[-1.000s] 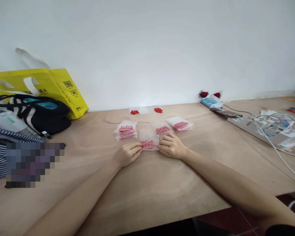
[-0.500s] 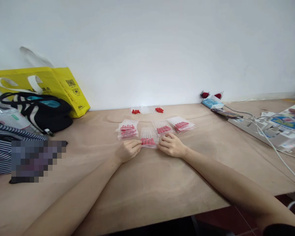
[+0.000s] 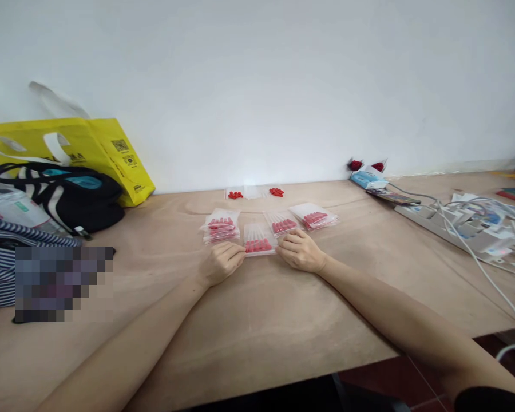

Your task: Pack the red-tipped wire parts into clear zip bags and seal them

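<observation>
Clear bag (image 3: pixel 256 232) holds red-ended sticks (image 3: pixel 258 245), pinched by both hands (image 3: pixel 224 260) (image 3: pixel 301 250).

Yellow bag (image 3: pixel 100 143) partly off-frame left.

The hands (image 3: pixel 224 263) (image 3: pixel 301 250) are bare, the right sleeve (image 3: pixel 491 399) black.
</observation>
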`<state>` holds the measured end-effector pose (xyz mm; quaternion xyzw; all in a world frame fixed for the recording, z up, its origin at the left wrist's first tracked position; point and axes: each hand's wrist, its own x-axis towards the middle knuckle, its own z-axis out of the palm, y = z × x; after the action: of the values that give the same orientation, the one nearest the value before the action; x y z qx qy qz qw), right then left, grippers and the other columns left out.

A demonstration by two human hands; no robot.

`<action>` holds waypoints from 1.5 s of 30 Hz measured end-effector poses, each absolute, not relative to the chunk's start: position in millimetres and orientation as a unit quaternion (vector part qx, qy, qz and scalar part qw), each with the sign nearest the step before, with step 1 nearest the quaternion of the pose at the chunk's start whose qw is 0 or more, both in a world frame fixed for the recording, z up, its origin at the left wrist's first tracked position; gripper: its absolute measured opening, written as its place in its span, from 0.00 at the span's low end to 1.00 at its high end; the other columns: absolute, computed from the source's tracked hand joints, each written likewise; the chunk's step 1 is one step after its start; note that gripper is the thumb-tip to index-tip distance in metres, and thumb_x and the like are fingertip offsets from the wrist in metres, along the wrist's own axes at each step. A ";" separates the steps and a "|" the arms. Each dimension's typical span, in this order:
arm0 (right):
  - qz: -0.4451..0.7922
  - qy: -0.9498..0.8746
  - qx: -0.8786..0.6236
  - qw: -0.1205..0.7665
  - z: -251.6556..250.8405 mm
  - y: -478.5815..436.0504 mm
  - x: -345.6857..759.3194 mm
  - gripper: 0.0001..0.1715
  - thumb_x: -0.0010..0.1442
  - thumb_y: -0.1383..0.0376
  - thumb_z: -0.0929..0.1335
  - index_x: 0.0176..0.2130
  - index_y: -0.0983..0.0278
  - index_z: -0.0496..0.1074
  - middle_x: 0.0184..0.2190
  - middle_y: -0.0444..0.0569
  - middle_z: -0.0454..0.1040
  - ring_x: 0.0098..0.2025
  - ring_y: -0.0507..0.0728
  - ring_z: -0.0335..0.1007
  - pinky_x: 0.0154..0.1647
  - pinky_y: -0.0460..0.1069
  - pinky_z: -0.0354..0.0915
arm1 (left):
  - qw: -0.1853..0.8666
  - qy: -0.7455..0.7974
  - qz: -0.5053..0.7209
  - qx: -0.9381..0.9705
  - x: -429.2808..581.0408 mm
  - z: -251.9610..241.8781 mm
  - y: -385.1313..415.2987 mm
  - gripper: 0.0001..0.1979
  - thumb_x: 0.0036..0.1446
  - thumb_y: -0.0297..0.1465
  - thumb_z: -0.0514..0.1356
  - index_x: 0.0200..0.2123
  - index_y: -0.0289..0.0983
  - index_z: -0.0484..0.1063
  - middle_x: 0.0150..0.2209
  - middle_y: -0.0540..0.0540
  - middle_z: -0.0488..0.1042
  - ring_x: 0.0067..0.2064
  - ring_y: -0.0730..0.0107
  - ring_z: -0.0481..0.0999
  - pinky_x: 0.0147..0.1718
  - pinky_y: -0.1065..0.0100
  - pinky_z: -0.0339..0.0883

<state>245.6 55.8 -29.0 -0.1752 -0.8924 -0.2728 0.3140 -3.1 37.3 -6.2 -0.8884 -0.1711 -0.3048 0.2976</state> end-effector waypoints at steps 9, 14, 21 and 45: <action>-0.255 -0.890 -0.183 0.330 -30.1 54.4 244.9 0.11 0.60 0.69 0.59 0.31 0.63 0.68 0.25 0.45 0.69 0.31 0.51 0.60 0.36 0.50 0.54 | 0.284 -0.174 -0.311 -0.890 -3.0 -7.1 35.4 0.08 0.55 0.23 0.52 0.28 0.34 0.70 0.28 0.47 0.75 0.29 0.72 0.74 0.30 0.69 0.71; -0.261 -0.887 -0.184 0.333 -30.6 53.4 240.8 0.13 0.60 0.70 0.59 0.28 0.64 0.68 0.24 0.46 0.68 0.30 0.51 0.60 0.36 0.50 0.54 | 0.278 -0.152 -0.333 -0.888 -0.5 -6.4 37.2 0.07 0.55 0.22 0.53 0.32 0.34 0.70 0.32 0.47 0.76 0.33 0.70 0.75 0.33 0.67 0.72; -0.248 -0.883 -0.196 0.348 -27.4 50.8 239.3 0.13 0.59 0.71 0.59 0.28 0.64 0.68 0.23 0.45 0.68 0.30 0.51 0.59 0.36 0.50 0.51 | 0.261 -0.155 -0.325 -0.896 2.4 -7.3 36.5 0.08 0.56 0.23 0.52 0.30 0.35 0.70 0.30 0.47 0.76 0.32 0.71 0.74 0.33 0.67 0.72; -0.332 -0.871 -0.148 0.331 -22.3 51.7 191.8 0.16 0.60 0.72 0.58 0.24 0.66 0.67 0.21 0.45 0.65 0.28 0.51 0.54 0.31 0.50 0.46 | 0.263 -0.167 -0.344 -0.886 5.0 -6.9 33.9 0.06 0.55 0.21 0.53 0.32 0.33 0.70 0.30 0.45 0.75 0.32 0.69 0.73 0.33 0.67 0.71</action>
<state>191.8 51.7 -22.3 -0.1478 -0.8709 -0.3316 0.3313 5.0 33.9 -6.9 -0.8856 -0.1669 -0.3444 0.2630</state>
